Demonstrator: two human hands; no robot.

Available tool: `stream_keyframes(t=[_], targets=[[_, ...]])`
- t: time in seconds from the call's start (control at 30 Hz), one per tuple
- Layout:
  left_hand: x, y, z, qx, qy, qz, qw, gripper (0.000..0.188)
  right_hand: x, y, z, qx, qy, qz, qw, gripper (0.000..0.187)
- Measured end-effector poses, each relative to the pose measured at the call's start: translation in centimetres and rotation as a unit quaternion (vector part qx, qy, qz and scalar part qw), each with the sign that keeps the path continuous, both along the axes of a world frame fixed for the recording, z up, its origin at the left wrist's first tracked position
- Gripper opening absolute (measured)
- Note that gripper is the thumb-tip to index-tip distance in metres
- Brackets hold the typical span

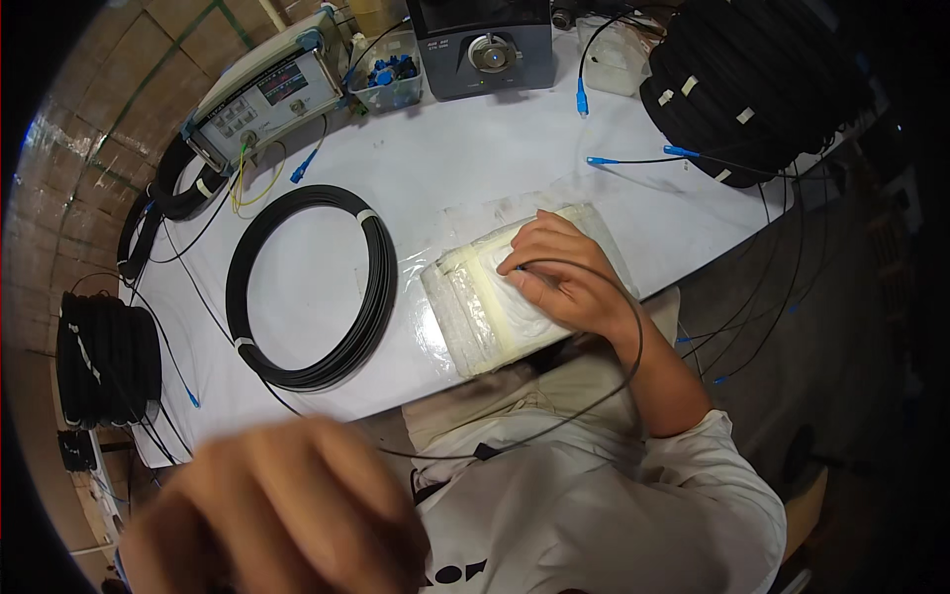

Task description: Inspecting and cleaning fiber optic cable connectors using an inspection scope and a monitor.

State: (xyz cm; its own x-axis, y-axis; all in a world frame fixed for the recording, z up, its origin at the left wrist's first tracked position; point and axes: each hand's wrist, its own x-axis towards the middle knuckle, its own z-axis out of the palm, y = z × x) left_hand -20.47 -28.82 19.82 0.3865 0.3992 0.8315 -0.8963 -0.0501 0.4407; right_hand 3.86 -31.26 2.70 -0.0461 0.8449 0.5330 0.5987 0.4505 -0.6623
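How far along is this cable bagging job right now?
Done: one black coil lies wound and taped on the table. In hand: the right hand presses on the stack of clear bags, a thin cable looping around the wrist; the left hand is blurred, near the camera. Left: the coil is unbagged, and a pile of coils waits.

Your right hand (562,279) lies flat on a stack of clear plastic bags (485,307) on the white table (465,168). A thin black cable (614,386) loops around your wrist. Your left hand (282,515) is close up and blurry. A black cable coil (376,287) lies just beside the bags.
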Motion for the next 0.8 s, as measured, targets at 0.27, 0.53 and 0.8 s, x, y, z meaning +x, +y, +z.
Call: stream_keyframes(t=[0.27,0.53,0.8], targets=[[7.1,17.0,-9.0,0.046,0.434,0.201,0.877,0.016,0.7,0.0,-0.4,-0.002,0.024,0.018,1.000,0.010],[14.4,24.6,-16.6,0.272,0.559,0.236,0.747,0.021,0.3,-0.1,0.3,-0.017,0.026,0.022,0.999,0.008],[16.3,26.1,-19.7,0.269,0.537,0.301,0.741,0.025,0.0,0.1,0.7,-0.001,-0.010,0.031,0.999,0.011]])
